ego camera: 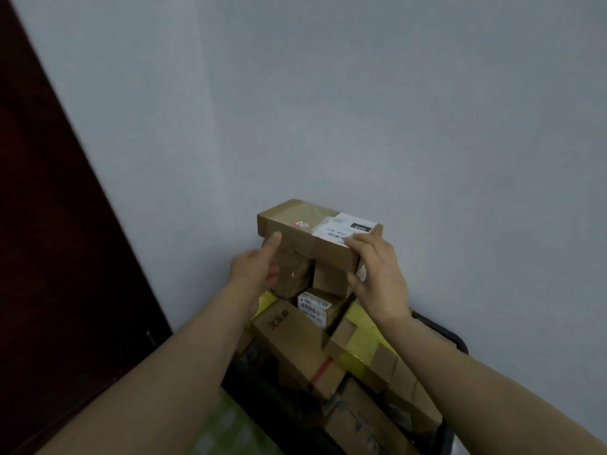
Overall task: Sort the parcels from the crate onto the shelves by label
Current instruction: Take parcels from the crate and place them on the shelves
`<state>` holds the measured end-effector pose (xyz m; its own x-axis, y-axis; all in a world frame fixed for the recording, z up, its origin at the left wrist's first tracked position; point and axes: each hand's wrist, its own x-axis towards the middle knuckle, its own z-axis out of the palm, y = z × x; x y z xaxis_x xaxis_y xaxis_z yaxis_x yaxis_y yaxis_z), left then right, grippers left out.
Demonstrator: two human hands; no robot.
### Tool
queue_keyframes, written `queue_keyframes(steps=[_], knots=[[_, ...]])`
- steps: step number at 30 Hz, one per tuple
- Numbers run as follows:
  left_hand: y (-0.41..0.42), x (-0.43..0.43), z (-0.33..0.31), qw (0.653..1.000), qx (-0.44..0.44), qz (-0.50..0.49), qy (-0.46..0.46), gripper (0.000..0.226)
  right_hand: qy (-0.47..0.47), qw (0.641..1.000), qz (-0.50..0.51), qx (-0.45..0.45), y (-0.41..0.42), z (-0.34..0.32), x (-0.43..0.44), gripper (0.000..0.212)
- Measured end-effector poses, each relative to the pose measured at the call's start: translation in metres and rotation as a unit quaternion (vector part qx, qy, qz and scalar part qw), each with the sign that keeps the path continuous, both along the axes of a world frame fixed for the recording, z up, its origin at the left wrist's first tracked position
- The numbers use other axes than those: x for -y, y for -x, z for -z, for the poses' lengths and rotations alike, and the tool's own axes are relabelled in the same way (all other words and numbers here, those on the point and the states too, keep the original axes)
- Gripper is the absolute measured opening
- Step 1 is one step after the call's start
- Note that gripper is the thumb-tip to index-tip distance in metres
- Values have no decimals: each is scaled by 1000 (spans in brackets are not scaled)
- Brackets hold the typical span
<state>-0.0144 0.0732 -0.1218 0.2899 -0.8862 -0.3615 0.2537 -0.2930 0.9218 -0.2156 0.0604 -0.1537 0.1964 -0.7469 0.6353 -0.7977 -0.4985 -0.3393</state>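
Bare forearms [184, 372] stretched up from the bottom corners of the view and met on 1 long brown parcel [295, 229] at the top of the pile. The left hand [254, 269] gripped its left end, thumb pressed up against the near side face and the other fingers curled out of sight below. The right hand [377, 277] gripped the right end, fingers laid over the top edge onto a white label [345, 228] and thumb tucked under the box. That label covered the right part of the top face and carried a black patch with pale digits, too blurred to read surely. The parcel lay roughly level, long side toward the camera, directly above 2 smaller brown parcels [330, 279]; whether it rested on them I could not tell. Below those sat a small box with a barcode label [313, 307], and nearer the camera a long carton with a red tape band [297, 343] slanted across the heap. Yellow packaging [361, 336] showed between the boxes on the right. All of these filled a dark crate [458, 341], its rounded rim visible at the right edge of the pile. A pale grey wall [328, 110] rose behind the crate, and a dark red door [49, 224] ran down the left side of the view.
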Motion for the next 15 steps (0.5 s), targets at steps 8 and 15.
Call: queue_keyframes(steps=[8, 15], knots=[[-29, -124, -31, 981, -107, -164, -14, 47, 88, 980, -166, 65, -31, -4, -89, 37], [-62, -268, -48, 947, -75, -311, 17, 37, 96, 940, -325, 34, -83, -6, -189, 28]])
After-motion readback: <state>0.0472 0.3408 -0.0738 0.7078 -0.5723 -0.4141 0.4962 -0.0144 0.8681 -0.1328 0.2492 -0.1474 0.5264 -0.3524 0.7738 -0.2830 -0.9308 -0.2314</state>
